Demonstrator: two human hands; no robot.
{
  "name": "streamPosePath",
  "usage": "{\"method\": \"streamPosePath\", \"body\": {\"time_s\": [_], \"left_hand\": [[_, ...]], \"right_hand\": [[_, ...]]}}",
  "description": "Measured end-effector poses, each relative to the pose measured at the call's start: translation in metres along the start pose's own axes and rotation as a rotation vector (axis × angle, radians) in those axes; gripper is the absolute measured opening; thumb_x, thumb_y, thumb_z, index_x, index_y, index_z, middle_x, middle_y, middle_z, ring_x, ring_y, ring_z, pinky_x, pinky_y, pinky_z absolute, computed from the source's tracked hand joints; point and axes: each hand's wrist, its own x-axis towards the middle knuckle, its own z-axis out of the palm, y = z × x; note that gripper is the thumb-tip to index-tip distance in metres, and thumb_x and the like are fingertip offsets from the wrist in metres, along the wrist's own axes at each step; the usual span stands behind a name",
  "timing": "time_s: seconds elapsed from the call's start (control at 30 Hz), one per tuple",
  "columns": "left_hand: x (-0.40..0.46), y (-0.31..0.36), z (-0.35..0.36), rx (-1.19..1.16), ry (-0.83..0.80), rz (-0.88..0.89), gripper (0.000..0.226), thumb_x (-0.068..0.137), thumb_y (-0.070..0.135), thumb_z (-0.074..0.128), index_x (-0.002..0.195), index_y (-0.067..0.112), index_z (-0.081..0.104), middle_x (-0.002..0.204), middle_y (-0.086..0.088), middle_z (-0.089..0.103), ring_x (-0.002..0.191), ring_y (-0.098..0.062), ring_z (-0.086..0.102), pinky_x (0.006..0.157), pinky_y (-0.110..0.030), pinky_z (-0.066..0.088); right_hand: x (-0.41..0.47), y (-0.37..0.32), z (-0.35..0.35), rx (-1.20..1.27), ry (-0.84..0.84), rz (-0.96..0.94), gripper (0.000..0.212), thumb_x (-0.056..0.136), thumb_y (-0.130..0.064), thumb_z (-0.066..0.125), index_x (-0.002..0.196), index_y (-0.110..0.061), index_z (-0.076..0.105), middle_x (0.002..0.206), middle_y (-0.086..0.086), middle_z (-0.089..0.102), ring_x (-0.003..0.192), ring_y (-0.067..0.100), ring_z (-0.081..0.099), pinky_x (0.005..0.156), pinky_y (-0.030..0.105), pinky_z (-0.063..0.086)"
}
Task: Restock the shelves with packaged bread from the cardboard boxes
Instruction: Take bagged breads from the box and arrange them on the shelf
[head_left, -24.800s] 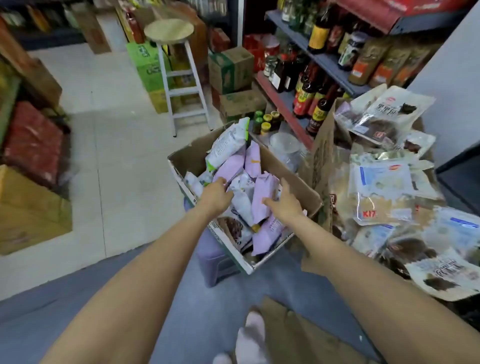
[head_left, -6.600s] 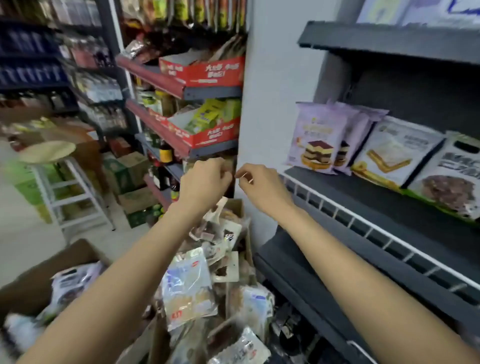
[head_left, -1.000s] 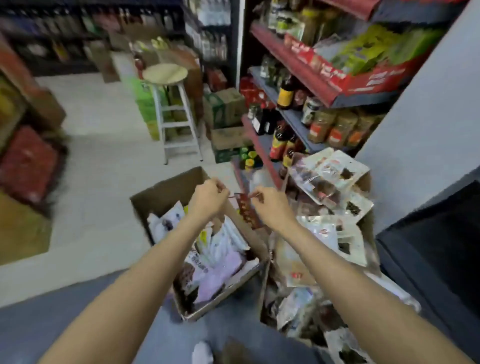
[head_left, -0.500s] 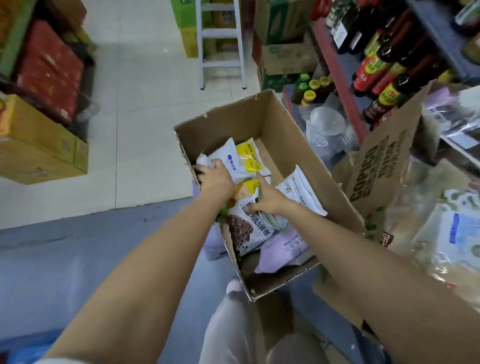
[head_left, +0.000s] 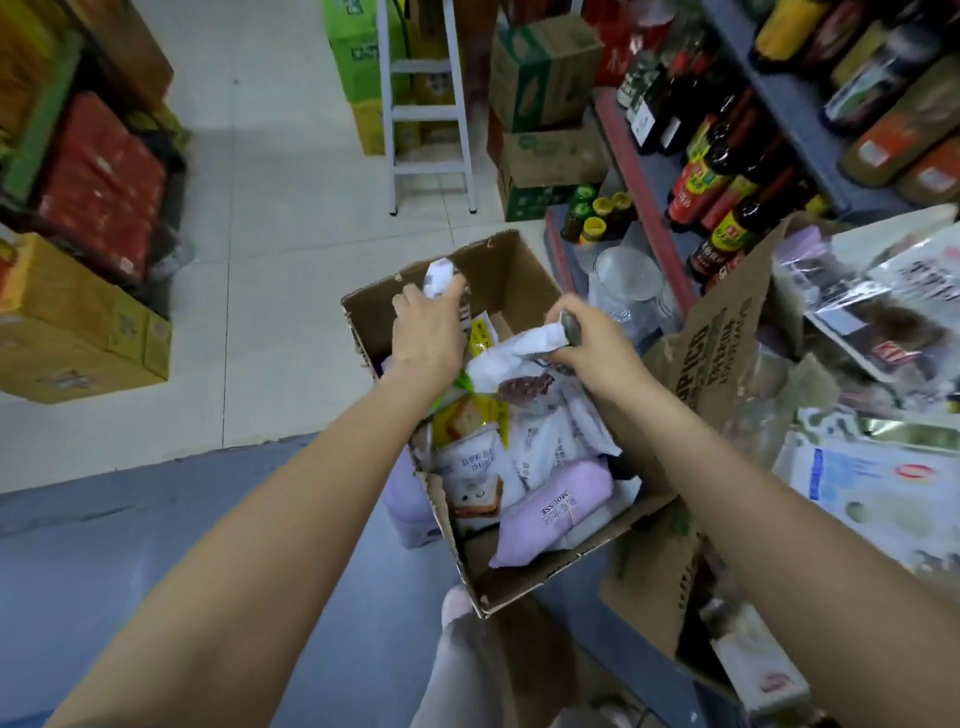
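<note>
Both hands now lift bread out of the cardboard box (head_left: 524, 270) in the middle of the frame; half a second ago they only reached in; left hand (head_left: 428, 332) grips a small pack (head_left: 438, 274); right hand (head_left: 587, 343) pinches a white bag (head_left: 511, 358); the shelf comes next, I think.

Open cardboard box (head_left: 524, 582) holds jumbled, seemingly bread packets (head_left: 550, 506).
</note>
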Motion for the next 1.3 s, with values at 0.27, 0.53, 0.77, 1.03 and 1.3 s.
{"method": "streamPosePath", "body": {"time_s": [0.27, 0.53, 0.77, 1.03, 1.3], "left_hand": [[-0.024, 0.079, -0.12, -0.291, 0.205, 0.196, 0.05, 0.08, 0.014, 0.055, 0.127, 0.02, 0.041, 0.096, -0.018, 0.048, 0.093, -0.038, 0.049, 0.069, -0.036, 0.038], [-0.071, 0.23, -0.23, -0.701, 0.378, 0.388, 0.023, 0.086, 0.04, 0.054, 0.103, 0.025, 0.05, 0.093, -0.003, 0.056, 0.086, -0.022, 0.052, 0.065, -0.031, 0.035], [-0.135, 0.386, -0.281, -0.788, 0.475, 0.749, 0.021, 0.09, 0.036, 0.056, 0.105, 0.022, 0.051, 0.099, -0.006, 0.06, 0.091, -0.024, 0.056, 0.065, -0.035, 0.043], [-0.237, 0.54, -0.277, -0.876, 0.404, 1.083, 0.019, 0.092, 0.033, 0.053, 0.108, 0.022, 0.05, 0.1, -0.008, 0.063, 0.093, -0.028, 0.056, 0.075, -0.041, 0.045], [-0.309, 0.615, -0.256, -0.972, 0.095, 1.224, 0.023, 0.094, 0.025, 0.053, 0.115, 0.018, 0.05, 0.114, -0.005, 0.065, 0.096, -0.029, 0.061, 0.088, -0.038, 0.046]], "right_hand": [[-0.033, -0.052, -0.141, 0.4, 0.518, 0.087, 0.042, 0.092, -0.031, 0.059, 0.125, -0.011, 0.045, 0.127, 0.007, 0.051, 0.116, 0.022, 0.048, 0.093, 0.022, 0.039], [-0.105, -0.039, -0.296, 0.901, 0.741, 0.205, 0.116, 0.049, -0.067, 0.068, 0.144, -0.016, 0.026, 0.144, 0.007, 0.044, 0.128, 0.026, 0.047, 0.106, 0.051, 0.04], [-0.244, -0.041, -0.423, 0.773, 0.934, 0.065, 0.095, 0.05, -0.024, 0.092, 0.127, 0.0, 0.042, 0.115, 0.014, 0.065, 0.099, 0.029, 0.067, 0.083, 0.046, 0.056], [-0.418, 0.011, -0.521, 0.172, 1.395, 0.255, 0.052, 0.067, -0.025, 0.083, 0.106, 0.0, 0.06, 0.104, 0.017, 0.067, 0.094, 0.032, 0.066, 0.081, 0.046, 0.055], [-0.52, 0.037, -0.571, -0.5, 1.203, 0.686, 0.061, 0.079, -0.019, 0.074, 0.133, -0.006, 0.047, 0.128, 0.022, 0.055, 0.121, 0.04, 0.046, 0.087, 0.04, 0.043]]}}
